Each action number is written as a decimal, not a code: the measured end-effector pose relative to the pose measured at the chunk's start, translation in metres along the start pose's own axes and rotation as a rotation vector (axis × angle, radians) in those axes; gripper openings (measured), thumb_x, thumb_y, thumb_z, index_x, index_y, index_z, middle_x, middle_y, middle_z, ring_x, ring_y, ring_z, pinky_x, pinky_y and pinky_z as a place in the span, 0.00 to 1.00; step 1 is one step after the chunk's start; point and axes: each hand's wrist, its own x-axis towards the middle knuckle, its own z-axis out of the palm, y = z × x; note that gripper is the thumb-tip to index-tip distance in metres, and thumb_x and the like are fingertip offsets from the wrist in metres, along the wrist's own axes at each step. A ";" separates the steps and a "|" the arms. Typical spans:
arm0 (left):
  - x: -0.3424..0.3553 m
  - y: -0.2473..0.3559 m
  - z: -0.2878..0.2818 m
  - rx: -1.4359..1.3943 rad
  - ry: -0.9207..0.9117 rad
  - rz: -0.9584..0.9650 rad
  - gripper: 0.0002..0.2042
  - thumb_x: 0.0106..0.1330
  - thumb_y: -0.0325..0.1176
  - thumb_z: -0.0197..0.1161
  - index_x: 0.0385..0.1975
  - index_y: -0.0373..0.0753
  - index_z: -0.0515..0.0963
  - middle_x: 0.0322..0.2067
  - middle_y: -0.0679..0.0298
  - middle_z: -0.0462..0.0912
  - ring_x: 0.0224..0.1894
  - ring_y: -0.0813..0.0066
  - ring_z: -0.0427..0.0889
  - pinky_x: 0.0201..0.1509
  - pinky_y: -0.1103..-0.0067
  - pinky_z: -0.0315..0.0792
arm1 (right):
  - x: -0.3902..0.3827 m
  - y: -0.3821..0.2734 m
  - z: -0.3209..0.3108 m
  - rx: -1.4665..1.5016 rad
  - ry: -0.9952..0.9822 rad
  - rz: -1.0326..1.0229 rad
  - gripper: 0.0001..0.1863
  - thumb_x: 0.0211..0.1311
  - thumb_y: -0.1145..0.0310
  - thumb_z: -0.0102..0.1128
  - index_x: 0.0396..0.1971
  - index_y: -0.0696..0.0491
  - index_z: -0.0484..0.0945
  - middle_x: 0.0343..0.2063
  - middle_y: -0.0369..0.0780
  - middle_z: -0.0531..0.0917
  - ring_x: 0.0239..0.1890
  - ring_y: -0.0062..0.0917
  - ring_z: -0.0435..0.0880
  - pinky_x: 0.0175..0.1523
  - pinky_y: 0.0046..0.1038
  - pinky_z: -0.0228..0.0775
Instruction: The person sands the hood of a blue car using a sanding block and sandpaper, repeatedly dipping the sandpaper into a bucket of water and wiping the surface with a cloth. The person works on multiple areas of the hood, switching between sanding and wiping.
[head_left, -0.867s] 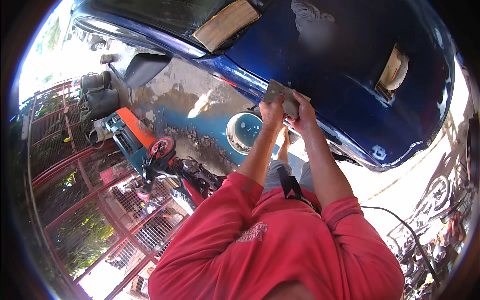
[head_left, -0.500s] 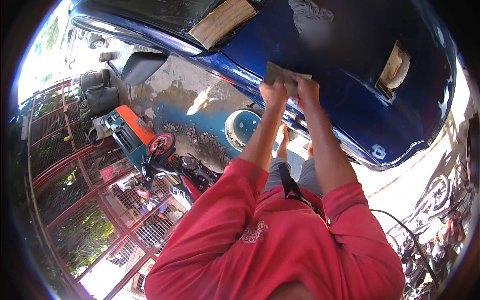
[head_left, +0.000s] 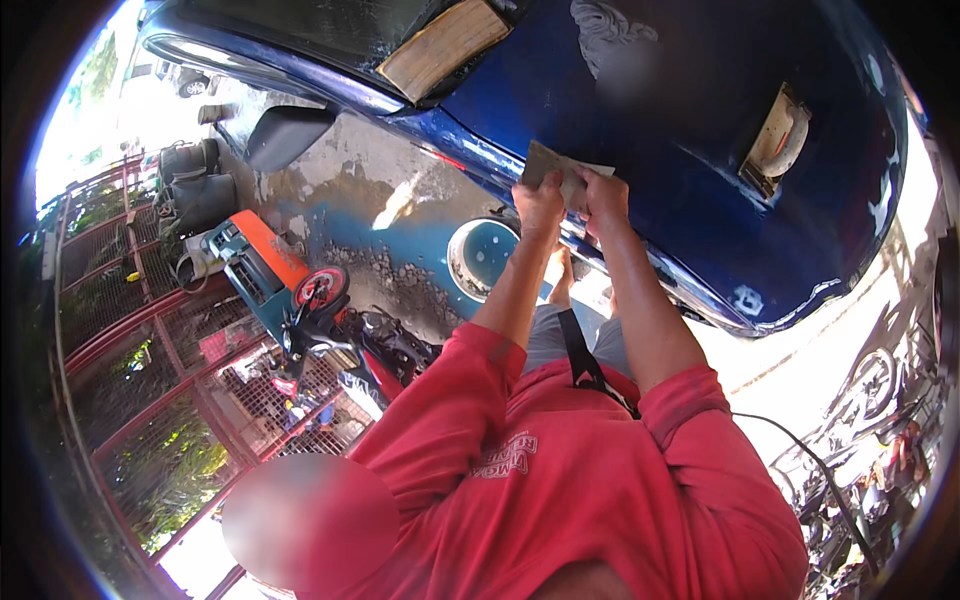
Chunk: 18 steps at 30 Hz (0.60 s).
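Observation:
Both my hands grip a grey-brown sheet of sandpaper [head_left: 562, 172] by its near edge, at the side of a dark blue car hood [head_left: 690, 225]. My left hand [head_left: 540, 206] is closed on its left part, thumb on top. Closed beside it, my right hand [head_left: 604, 200] pinches the right part, where a paler corner sticks out. Farther right on the hood lies a hand float [head_left: 778, 146] with a pale curved handle. A crumpled grey cloth [head_left: 608, 36] rests farther off on the hood.
A wooden board [head_left: 445, 48] lies by the windshield. Below the fender stands a whitish bucket [head_left: 482, 258], left of my legs. Farther left are a motorcycle [head_left: 375, 345], an orange-and-teal case [head_left: 262, 255] and red metal fencing [head_left: 190, 375]. The side mirror [head_left: 290, 136] juts out.
My hands have drawn slightly left with the sandpaper, whose left part now tilts up more. The view has shifted a little, and a blurred round patch shows at the lower left.

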 end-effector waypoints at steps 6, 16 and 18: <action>0.002 0.003 -0.002 0.034 -0.024 -0.018 0.02 0.63 0.25 0.66 0.32 0.34 0.82 0.19 0.66 0.78 0.12 0.77 0.72 0.14 0.76 0.60 | -0.001 0.009 -0.001 0.103 -0.049 -0.052 0.10 0.63 0.69 0.75 0.41 0.57 0.87 0.34 0.40 0.89 0.30 0.30 0.89 0.30 0.31 0.79; 0.010 0.017 0.004 0.020 -0.056 0.014 0.06 0.63 0.25 0.65 0.34 0.28 0.83 0.20 0.61 0.80 0.13 0.74 0.74 0.15 0.74 0.63 | 0.016 0.006 0.006 0.189 0.026 0.046 0.11 0.62 0.72 0.75 0.41 0.61 0.87 0.33 0.42 0.89 0.26 0.32 0.90 0.23 0.34 0.77; 0.014 0.020 0.009 0.090 0.028 -0.022 0.09 0.63 0.28 0.63 0.38 0.29 0.85 0.25 0.61 0.84 0.17 0.74 0.79 0.17 0.73 0.66 | 0.019 -0.001 0.010 0.218 -0.024 -0.045 0.10 0.63 0.70 0.74 0.41 0.59 0.87 0.32 0.42 0.89 0.26 0.31 0.89 0.20 0.30 0.71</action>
